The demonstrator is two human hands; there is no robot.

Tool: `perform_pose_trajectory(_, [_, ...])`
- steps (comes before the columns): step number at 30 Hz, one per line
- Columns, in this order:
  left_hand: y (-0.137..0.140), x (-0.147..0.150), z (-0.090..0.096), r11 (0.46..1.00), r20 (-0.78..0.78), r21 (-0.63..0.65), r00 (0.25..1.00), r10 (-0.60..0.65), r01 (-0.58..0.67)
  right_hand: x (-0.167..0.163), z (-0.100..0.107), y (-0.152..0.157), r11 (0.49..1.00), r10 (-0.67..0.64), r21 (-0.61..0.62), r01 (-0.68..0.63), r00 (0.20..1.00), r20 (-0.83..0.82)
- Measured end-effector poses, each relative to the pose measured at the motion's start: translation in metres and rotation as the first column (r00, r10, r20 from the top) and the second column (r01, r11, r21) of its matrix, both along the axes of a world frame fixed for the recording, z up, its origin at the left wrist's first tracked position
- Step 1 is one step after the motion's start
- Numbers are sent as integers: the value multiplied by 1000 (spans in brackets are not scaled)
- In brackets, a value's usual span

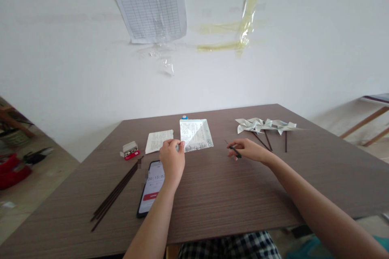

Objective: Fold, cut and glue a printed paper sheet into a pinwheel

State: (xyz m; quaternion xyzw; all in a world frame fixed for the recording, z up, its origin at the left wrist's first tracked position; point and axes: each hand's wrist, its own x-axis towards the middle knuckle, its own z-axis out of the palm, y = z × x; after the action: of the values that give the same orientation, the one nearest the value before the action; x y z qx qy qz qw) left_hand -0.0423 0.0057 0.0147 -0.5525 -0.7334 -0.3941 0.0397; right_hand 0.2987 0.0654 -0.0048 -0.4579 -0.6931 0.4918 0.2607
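My left hand (pixel 172 160) is closed in a pinch beside the lower left corner of a square printed sheet of paper (pixel 196 133) with a diagonal crease. A bit of something greyish shows at its fingertips, too small to name. Over the table to the right, my right hand (pixel 247 150) grips small dark-handled scissors (pixel 234 151), their thin tip pointing toward the sheet. To the left lies a stack of printed paper (pixel 158 141). Several paper pinwheels (pixel 258 125) on dark sticks lie in a row at the back right.
A phone (pixel 151 188) showing a timer lies partly under my left forearm. Several dark sticks (pixel 117 194) rest to its left, near a small red and white box (pixel 130 151) standing open. A blue-capped item (pixel 184 117) sits behind the sheet. The wall (pixel 212 85) borders the table's back.
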Motion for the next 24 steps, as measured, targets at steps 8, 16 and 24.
perform_pose_trajectory(8, [0, 0, 0, 1000, 12, 0, 1000, 15, -15, -2, 12, -6, 997, 72, -29, -74, 996, -60])
perform_pose_trajectory(16, [-1, 1, 0, 1000, 32, 19, 999, 5, -6, -5, 16, -14, 986, 138, -80, -144, 987, -78])
perform_pose_trajectory(24, [-2, 3, 2, 1000, 41, -15, 999, 1, 0, -8, 18, -17, 982, 154, -99, -161, 985, -73])
